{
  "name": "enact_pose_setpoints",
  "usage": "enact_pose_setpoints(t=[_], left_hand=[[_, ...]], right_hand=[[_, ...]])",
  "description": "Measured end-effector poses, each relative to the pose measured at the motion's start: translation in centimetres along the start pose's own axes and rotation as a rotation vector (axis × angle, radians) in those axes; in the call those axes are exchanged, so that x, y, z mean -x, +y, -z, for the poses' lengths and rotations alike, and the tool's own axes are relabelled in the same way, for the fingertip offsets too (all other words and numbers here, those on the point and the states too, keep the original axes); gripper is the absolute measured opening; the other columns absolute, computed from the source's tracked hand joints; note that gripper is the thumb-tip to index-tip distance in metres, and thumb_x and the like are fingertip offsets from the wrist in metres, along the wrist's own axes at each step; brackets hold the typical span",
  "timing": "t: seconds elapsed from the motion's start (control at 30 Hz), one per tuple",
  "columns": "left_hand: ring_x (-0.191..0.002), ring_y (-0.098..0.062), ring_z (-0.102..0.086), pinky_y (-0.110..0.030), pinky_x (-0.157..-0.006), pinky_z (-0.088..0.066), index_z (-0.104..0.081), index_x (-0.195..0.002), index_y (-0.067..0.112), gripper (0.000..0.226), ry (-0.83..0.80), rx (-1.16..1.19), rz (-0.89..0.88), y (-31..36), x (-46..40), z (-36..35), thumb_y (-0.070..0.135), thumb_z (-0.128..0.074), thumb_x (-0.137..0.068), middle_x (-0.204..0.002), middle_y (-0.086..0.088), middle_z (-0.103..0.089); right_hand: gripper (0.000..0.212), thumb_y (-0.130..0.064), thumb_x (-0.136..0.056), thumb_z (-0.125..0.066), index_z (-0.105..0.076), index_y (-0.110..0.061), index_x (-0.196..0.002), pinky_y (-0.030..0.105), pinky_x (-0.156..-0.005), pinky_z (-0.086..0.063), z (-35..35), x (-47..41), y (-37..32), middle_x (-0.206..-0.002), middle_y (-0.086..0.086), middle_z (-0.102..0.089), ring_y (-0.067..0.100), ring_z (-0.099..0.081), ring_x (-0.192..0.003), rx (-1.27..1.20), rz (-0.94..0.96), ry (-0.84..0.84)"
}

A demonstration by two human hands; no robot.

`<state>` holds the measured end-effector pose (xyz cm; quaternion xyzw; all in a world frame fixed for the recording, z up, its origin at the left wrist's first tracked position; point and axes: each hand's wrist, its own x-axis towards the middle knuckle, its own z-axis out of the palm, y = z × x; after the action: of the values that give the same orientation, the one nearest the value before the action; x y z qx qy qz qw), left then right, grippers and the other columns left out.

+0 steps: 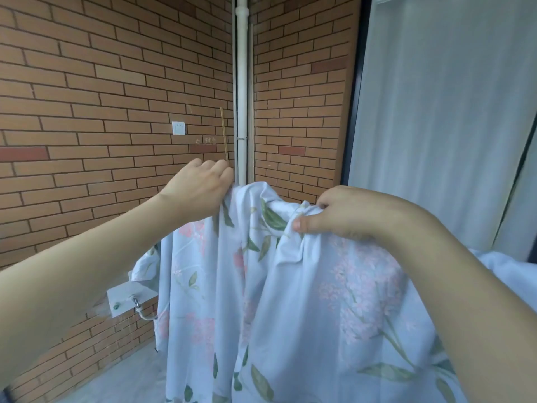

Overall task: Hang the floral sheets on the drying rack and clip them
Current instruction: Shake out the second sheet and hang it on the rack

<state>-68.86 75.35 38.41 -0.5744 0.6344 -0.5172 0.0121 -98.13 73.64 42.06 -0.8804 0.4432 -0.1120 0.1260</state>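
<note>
Sheet (305, 301), pale blue with pink flowers and green leaves, hangs in folds at centre and lower right, held up in front of a brick corner. Left hand (200, 189) grips its top edge with fingers curled. Right hand (345, 212) pinches a bunched fold, thumb pressed on the cloth. Hands apart. Pipe (242, 82) runs down the corner; socket (178, 128) on the left wall.

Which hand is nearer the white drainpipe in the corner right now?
Left. The left hand grips the floral sheet just left of the white drainpipe, almost at its base in view. The right hand pinches the sheet farther right.
</note>
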Motion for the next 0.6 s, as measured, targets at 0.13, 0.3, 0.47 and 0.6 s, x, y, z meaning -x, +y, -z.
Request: enact_pose_setpoints(t=[0.13,0.3,0.47,0.6], left_hand=[[-0.101,-0.029,-0.058,-0.035,-0.08,-0.039,-0.051,-0.11,0.01,0.025,-0.445,-0.124,0.532,-3.5,2.2,-1.4,0.016,-0.039,-0.089,-0.112,-0.008,-0.057],[-0.108,-0.035,-0.053,-0.043,-0.091,-0.042,-0.053,-0.116,0.011,0.029,-0.322,0.245,0.686,-2.6,0.3,0.4,0.015,-0.046,-0.088,-0.116,-0.012,-0.055],[-0.1,-0.016,-0.042,-0.034,-0.097,-0.032,-0.066,-0.115,0.028,0.025,-0.194,0.859,0.203,3.7,-1.6,6.3,0.023,-0.048,-0.099,-0.107,0.013,-0.057],[-0.086,-0.019,-0.048,-0.034,-0.079,-0.038,-0.068,-0.103,0.021,0.029,0.038,0.573,0.03,6.1,-2.0,7.0,0.025,-0.042,-0.091,-0.096,0.006,-0.061]], right_hand=[[0.058,-0.064,-0.073,-0.065,-0.061,-0.015,-0.103,0.031,-0.071,-0.046,0.3,0.8,0.6,-0.106,0.004,-0.065,0.022,-0.063,-0.091,0.009,0.024,0.002],[0.069,-0.06,-0.075,-0.067,-0.045,-0.02,-0.125,0.039,-0.093,-0.049,0.9,1.7,0.8,-0.118,-0.003,-0.055,0.019,-0.057,-0.104,0.07,0.032,-0.009],[0.061,-0.065,-0.074,-0.065,-0.052,-0.019,-0.113,0.032,-0.085,-0.051,2.2,2.9,2.1,-0.104,-0.004,-0.06,0.018,-0.06,-0.094,0.295,-0.023,-0.03],[0.047,-0.063,-0.077,-0.064,-0.048,-0.019,-0.079,0.027,-0.057,-0.039,2.0,4.0,3.8,-0.078,-0.004,-0.054,0.013,-0.053,-0.067,0.379,-0.091,-0.074]])
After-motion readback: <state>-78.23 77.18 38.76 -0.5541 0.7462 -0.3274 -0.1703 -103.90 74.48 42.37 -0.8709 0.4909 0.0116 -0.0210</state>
